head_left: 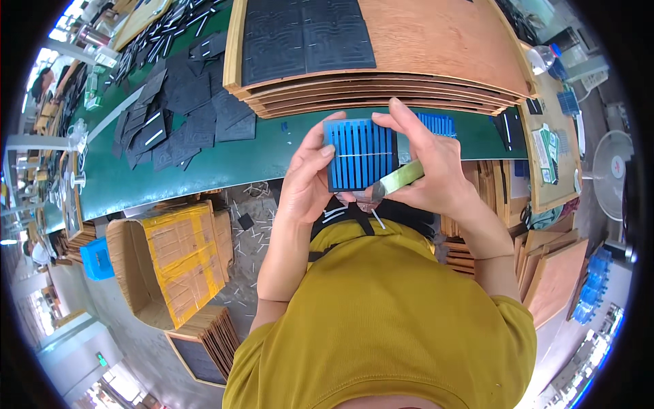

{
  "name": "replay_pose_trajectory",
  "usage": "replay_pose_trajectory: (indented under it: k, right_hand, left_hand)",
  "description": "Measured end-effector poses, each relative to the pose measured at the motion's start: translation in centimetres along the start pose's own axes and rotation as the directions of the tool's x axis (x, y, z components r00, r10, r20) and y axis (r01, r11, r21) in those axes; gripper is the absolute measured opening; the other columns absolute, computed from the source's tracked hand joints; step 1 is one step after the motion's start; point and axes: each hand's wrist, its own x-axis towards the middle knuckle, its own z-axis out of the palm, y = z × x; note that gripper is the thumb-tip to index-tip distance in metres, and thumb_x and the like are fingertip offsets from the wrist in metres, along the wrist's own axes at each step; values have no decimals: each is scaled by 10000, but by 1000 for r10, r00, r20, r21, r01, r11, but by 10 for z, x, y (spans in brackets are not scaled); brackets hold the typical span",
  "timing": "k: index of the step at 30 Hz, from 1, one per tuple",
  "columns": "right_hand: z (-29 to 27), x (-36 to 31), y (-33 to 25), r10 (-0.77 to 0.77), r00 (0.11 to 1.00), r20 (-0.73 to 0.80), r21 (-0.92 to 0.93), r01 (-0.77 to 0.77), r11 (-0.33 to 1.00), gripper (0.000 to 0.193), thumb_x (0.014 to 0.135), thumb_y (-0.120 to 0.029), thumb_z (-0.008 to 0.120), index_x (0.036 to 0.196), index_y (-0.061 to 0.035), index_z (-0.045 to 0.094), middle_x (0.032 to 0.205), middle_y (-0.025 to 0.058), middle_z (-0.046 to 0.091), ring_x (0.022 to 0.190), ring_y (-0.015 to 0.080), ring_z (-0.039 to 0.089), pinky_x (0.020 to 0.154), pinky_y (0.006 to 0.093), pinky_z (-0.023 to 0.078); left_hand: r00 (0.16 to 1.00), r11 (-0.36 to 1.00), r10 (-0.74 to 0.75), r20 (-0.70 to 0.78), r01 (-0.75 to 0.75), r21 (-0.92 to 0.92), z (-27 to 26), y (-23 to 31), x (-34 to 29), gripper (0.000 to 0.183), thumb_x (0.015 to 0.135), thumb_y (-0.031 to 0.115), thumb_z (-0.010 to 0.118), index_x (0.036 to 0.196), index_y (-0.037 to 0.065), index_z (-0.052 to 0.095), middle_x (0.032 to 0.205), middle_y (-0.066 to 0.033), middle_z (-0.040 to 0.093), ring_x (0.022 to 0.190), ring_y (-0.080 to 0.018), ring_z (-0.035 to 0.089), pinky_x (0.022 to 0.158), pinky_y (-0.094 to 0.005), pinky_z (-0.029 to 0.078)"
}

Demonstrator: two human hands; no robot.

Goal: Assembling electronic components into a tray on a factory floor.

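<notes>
A small square panel (351,170) with blue slats on a black backing is held up over the near edge of the green table. My left hand (303,178) grips it along its left side, thumb on the front. At its upper right corner, fingers of my right hand (439,160) touch the edge. That same hand also holds a flat, shiny green tool (402,178) with a grey tip, slanting toward the panel's lower right corner. The tool's exact kind cannot be made out. Behind my right hand lies another blue slatted piece (436,125), partly hidden.
Stacked wooden trays (422,34) stand just ahead, with black sheets (306,34) on top. Loose black pieces (184,102) are heaped on the green table (102,187) to the left. Below stands a taped cardboard box (180,255); a fan (615,170) is at right.
</notes>
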Motion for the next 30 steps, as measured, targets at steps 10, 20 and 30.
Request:
replay_pose_trajectory:
  k: [10,20,30]
  right_hand:
    - [-6,5,-12,71,997,43,-71,-68,995,1003,522,-300,854,1335,-10,343,1079,145,628,899,254,654,689,294,524]
    - [0,-1,-1,-7,1000,-22,-1,7,1000,1094,489,-320,867,1361,-7,285,1069,159,631,836,240,665,641,276,520]
    - [2,4,2,-69,995,-78,-29,67,997,1096,497,-343,867,1358,11,288,1059,155,638,584,153,602,515,236,461]
  left_hand:
    - [999,999,24,-25,-23,31,3,-1,2,517,856,140,526,1330,20,357,1170,-94,536,1032,-156,548,872,-298,474]
    - [1000,1000,24,-3,-24,-4,0,-2,-2,511,863,148,511,1332,22,354,1178,-100,530,1028,-162,553,859,-301,486]
    - [1000,1000,27,3,-26,-5,2,0,1,518,859,150,513,1333,21,349,1171,-98,530,1015,-162,558,831,-295,504]
